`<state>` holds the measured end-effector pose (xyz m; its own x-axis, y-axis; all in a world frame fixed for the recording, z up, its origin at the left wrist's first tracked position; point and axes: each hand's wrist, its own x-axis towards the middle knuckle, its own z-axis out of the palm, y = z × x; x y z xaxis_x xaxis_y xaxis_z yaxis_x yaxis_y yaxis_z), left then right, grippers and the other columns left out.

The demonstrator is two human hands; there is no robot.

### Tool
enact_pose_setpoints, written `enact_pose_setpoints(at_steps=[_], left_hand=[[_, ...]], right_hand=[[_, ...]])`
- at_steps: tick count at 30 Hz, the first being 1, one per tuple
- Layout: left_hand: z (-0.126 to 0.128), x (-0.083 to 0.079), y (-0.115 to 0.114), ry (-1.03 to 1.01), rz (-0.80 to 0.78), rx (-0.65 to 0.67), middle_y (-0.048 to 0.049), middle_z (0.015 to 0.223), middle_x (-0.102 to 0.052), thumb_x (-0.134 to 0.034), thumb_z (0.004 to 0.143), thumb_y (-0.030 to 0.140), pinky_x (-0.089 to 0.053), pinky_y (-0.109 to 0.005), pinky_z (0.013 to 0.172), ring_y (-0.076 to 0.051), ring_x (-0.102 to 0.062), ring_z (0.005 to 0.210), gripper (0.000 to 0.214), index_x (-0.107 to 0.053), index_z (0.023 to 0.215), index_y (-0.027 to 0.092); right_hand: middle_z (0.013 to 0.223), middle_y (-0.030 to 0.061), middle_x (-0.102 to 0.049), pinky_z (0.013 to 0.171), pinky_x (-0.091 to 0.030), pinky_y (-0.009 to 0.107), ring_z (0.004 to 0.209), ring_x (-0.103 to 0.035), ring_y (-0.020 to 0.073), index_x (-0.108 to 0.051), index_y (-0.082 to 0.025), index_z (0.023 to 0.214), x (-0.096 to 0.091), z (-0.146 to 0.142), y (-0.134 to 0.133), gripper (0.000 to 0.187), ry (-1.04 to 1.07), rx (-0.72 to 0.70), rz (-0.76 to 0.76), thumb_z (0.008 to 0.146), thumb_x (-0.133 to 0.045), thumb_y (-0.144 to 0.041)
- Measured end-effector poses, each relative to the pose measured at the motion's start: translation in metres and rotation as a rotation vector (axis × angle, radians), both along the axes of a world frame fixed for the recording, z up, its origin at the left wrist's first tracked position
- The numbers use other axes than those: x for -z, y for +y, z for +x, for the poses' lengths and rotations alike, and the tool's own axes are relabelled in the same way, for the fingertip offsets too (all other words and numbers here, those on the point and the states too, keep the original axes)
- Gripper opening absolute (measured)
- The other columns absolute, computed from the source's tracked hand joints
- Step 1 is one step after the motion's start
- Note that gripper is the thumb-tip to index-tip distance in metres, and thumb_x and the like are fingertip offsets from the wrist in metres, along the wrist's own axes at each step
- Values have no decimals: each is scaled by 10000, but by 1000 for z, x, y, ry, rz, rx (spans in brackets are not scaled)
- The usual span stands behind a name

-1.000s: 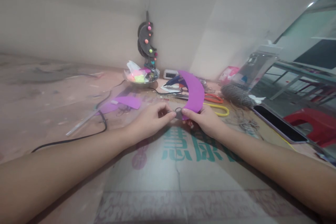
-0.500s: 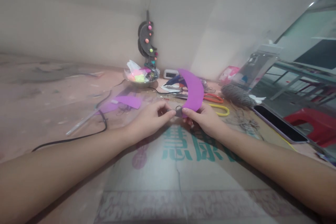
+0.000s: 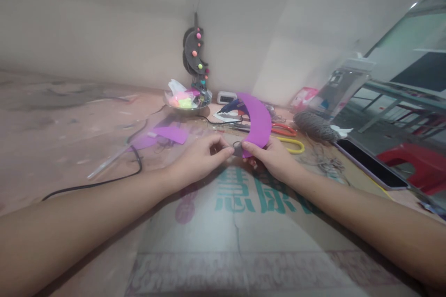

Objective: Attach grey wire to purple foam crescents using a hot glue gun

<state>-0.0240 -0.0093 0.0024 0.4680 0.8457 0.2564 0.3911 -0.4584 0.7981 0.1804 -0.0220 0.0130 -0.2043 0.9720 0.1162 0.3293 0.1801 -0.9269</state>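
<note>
Upright in my right hand (image 3: 277,158) is a purple felt crescent (image 3: 259,120), its lower end pinched between thumb and fingers. My left hand (image 3: 204,155) is closed in a pinch just left of it. Between the two sets of fingertips shows a small dark grey piece (image 3: 237,149) with a thin loop standing up from it; its exact kind is too blurred to tell. The left fingertips grip its left end, and its right end goes behind the crescent. Both hands hover over a printed cardboard sheet (image 3: 205,236).
Behind my hands lie red-handled scissors (image 3: 284,130), yellow-handled scissors (image 3: 296,146) and a blue glue gun (image 3: 232,107). A metal bowl (image 3: 188,110) stands before a grey crescent ornament (image 3: 193,51). Purple felt (image 3: 170,134) and a black cord (image 3: 94,189) lie left; grey yarn (image 3: 315,126) and a phone (image 3: 371,164) right.
Almost nothing differs. The purple crescent has tilted very slightly, and its lower end sits a touch lower over the grey piece. Both hands keep their pinch in the same place.
</note>
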Motion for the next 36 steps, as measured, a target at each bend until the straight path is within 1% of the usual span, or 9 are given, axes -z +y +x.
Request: enact_pose_setpoints(at_steps=[4, 7, 10, 13, 17, 20, 23, 28, 36], left_hand=[[0, 1, 0, 1, -4, 10, -25, 801, -665, -511, 881, 401, -428, -262, 622, -165, -580, 723, 258, -607, 814, 171], [1, 1, 0, 1, 4, -8, -18, 781, -655, -519, 879, 402, -422, -262, 621, -159, -574, 711, 257, -599, 797, 172], [0, 0, 0, -14, 29, -50, -12, 783, -648, -525, 880, 403, -417, -261, 621, -153, -572, 703, 255, -591, 796, 172], [-1, -1, 1, -56, 38, -71, -10, 818, -654, -518, 888, 402, -420, -262, 632, -149, -578, 716, 253, -591, 809, 173], [-1, 0, 3, -54, 29, -64, -8, 813, -656, -514, 898, 411, -436, -272, 663, -157, -592, 752, 265, -594, 810, 174], [0, 2, 3, -67, 70, -36, -14, 932, -668, -559, 882, 363, -465, -277, 709, -160, -606, 821, 207, -612, 979, 189], [1, 2, 0, -83, 175, -38, -22, 1072, -648, -625, 841, 266, -486, -273, 752, -155, -609, 893, 310, -567, 1140, 207], [0, 0, -5, -20, 285, -54, -27, 1040, -659, -618, 839, 217, -499, -290, 796, -170, -613, 933, 211, -605, 1049, 203], [-1, 0, -4, -19, 270, -52, -41, 1048, -663, -615, 848, 280, -501, -315, 831, -191, -616, 971, 223, -609, 1058, 204]], right_hand=[[521, -14, -572, 429, -368, 203, 450, -479, 79, -626, -148, 632, -2, 0, -1, 383, -61, 7, 20, 803, -634, -491], [524, -12, -575, 413, -350, 204, 439, -471, 78, -617, -150, 634, 0, 0, -1, 412, -39, 15, 1, 818, -604, -519], [544, -5, -588, 411, -342, 207, 438, -466, 75, -615, -150, 654, 1, 0, 1, 436, -4, -23, -18, 820, -583, -552], [535, -15, -575, 433, -359, 210, 445, -462, 73, -617, -151, 657, 1, -1, 1, 403, -15, -69, -29, 786, -632, -533], [574, -9, -607, 455, -384, 218, 469, -484, 82, -618, -154, 672, 0, -2, 2, 333, -46, -46, -51, 745, -682, -472], [591, -5, -618, 471, -397, 226, 484, -501, 89, -617, -157, 680, -1, -2, 2, 309, -52, -38, -47, 757, -668, -452], [588, -7, -613, 468, -390, 225, 479, -495, 86, -610, -158, 664, -2, -2, 1, 308, -62, -37, -38, 771, -653, -444], [586, -11, -601, 450, -373, 206, 470, -479, 73, -612, -150, 665, -3, -2, 0, 321, -69, -67, -47, 793, -637, -443], [478, -34, -511, 419, -331, 199, 421, -419, 62, -623, -145, 623, -4, -1, -3, 432, -17, -110, -36, 822, -602, -528]])
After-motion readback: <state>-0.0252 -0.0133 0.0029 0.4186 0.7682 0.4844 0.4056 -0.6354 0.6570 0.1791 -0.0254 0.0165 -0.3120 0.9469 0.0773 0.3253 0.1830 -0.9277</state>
